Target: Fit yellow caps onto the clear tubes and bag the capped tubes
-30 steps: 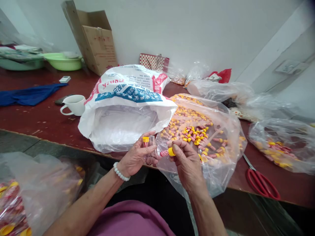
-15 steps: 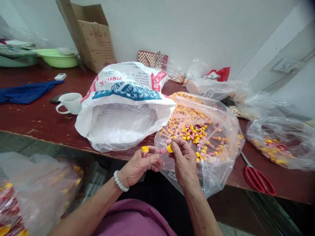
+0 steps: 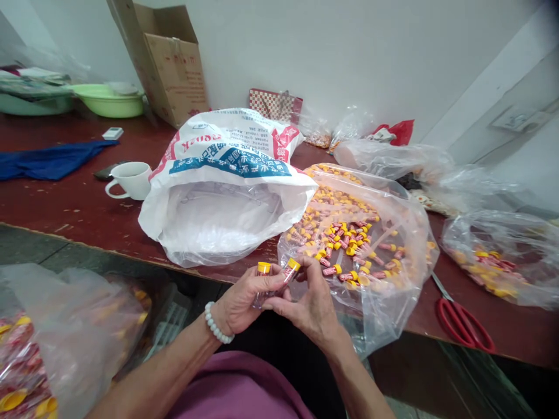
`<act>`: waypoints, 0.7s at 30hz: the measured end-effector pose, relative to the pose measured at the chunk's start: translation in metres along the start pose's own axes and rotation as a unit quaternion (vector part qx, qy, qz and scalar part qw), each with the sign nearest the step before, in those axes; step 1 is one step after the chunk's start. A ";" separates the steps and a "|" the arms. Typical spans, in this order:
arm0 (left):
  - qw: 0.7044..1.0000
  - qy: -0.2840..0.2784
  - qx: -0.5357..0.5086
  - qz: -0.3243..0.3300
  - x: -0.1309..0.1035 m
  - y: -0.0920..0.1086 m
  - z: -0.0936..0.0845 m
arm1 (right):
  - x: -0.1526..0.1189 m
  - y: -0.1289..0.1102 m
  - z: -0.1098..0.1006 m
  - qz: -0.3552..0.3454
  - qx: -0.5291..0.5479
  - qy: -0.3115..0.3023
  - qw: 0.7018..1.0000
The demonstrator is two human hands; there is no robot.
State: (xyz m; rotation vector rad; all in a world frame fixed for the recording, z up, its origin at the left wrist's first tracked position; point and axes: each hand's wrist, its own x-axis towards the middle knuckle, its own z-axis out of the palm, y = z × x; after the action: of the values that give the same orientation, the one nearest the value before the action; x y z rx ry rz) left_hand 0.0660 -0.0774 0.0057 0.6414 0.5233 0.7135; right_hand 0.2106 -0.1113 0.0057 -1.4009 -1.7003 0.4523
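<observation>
My left hand (image 3: 247, 297), with a bead bracelet (image 3: 215, 323) on its wrist, grips a small clear tube with a yellow cap (image 3: 263, 268). A second yellow-capped tube (image 3: 290, 271) with a red and white label stands tilted between the two hands. My right hand (image 3: 308, 299) closes round this second tube, its thumb low by the left fingers. Just beyond the right hand lies an open clear bag (image 3: 378, 308) with several similar tubes (image 3: 345, 235) in it. A white printed sack (image 3: 227, 224) with its mouth open lies behind the left hand.
Red-handled scissors (image 3: 463, 325) lie at the table's (image 3: 87, 212) front right edge, near another clear bag (image 3: 535, 273) of tubes. A white mug (image 3: 136, 181) stands left of the sack. At lower left is a bag (image 3: 74, 314) of tubes. A cardboard box (image 3: 179, 78) stands behind.
The right-hand tube has turned from nearly level to tilted upright, close beside the left one. My right fingers have moved off its cap and down. The view has shifted slightly.
</observation>
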 end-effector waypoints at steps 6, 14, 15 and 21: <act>0.995 0.005 -0.090 -0.042 -0.003 0.002 0.004 | 0.002 -0.002 0.002 -0.056 0.012 -0.004 0.998; 0.999 0.020 -0.042 0.001 -0.015 0.002 0.000 | 0.002 -0.006 0.011 -0.109 -0.030 0.002 0.994; 0.999 0.030 -0.024 0.014 -0.019 0.004 0.000 | 0.003 -0.010 0.016 -0.112 -0.022 -0.008 0.993; 0.975 0.181 0.075 0.108 -0.084 0.031 -0.019 | 0.009 -0.034 0.039 -0.168 0.058 -0.123 0.976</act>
State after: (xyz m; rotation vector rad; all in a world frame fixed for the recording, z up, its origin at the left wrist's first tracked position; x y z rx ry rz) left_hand -0.0134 -0.1140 0.0327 0.7210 0.8582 1.0121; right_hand 0.1586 -0.1038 0.0123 -0.9783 -2.0303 0.5396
